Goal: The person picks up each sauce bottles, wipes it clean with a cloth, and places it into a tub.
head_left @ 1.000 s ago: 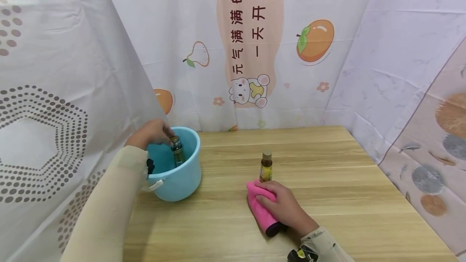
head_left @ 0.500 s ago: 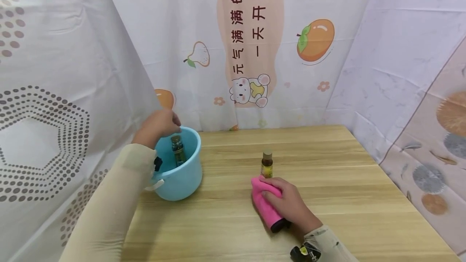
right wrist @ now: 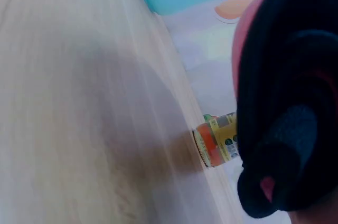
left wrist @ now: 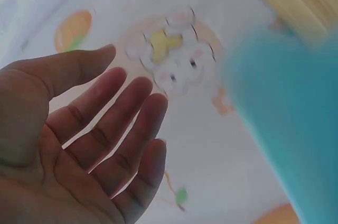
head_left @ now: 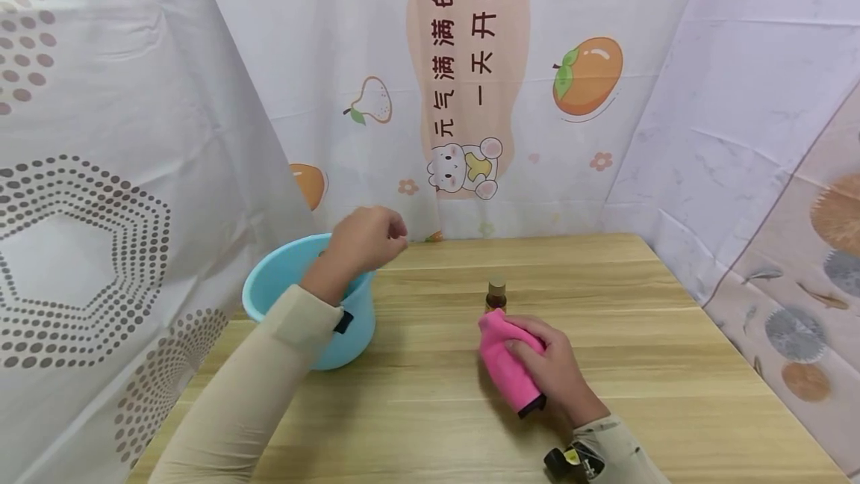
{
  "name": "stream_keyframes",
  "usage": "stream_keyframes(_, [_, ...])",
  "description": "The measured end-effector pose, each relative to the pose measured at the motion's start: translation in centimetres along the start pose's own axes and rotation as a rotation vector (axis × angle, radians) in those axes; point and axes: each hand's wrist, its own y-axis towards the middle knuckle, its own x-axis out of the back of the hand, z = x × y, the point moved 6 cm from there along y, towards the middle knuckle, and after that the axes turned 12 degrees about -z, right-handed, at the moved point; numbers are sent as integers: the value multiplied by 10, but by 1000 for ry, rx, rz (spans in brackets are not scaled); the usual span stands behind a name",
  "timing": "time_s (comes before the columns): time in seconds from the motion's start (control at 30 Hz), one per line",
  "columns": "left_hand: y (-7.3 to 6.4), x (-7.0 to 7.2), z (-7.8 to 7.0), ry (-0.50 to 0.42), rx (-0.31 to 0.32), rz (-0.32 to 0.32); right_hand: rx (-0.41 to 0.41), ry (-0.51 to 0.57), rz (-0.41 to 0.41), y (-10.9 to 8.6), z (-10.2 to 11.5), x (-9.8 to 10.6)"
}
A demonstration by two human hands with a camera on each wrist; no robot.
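Note:
My left hand [head_left: 368,239] is over the right rim of a light blue bucket [head_left: 354,338], holding nothing. In the left wrist view its fingers [left wrist: 100,134] are loosely bent and spread, with the blurred bucket at the right. The bottle inside the bucket is mostly hidden behind the left hand and arm. My right hand [head_left: 556,368] grips a folded pink cloth [head_left: 507,361] with a black edge, thumb on top. Just behind the cloth stands a small brown bottle [head_left: 496,296] with a gold cap, its yellow label [right wrist: 224,135] showing in the right wrist view.
The wood-grain table [head_left: 430,409] carries the bucket at its left and the brown bottle near the middle. A printed curtain [head_left: 376,155] hangs along the back edge, with more cloth at both sides. Black straps with small devices [head_left: 571,461] sit at the wrists.
My left hand has let go of the bottle in the bucket, risen out and moved right. My right hand has shifted slightly right and away from me with the pink cloth, lifting it.

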Motion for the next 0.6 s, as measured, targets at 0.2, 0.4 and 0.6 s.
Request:
stream_keyframes(0.2, [-6, -30, -33, -53, -71, -6, 94, 97, -32, 3, 5, 10])
stream_keyframes(0.4, [-10, -75, -59, -117, -116, 6, 163, 167, -137, 2, 9, 19])
stream_keyframes(0.6, [-18, -112, -75, -234, -89, 44, 77, 196, -248, 0, 5, 25])
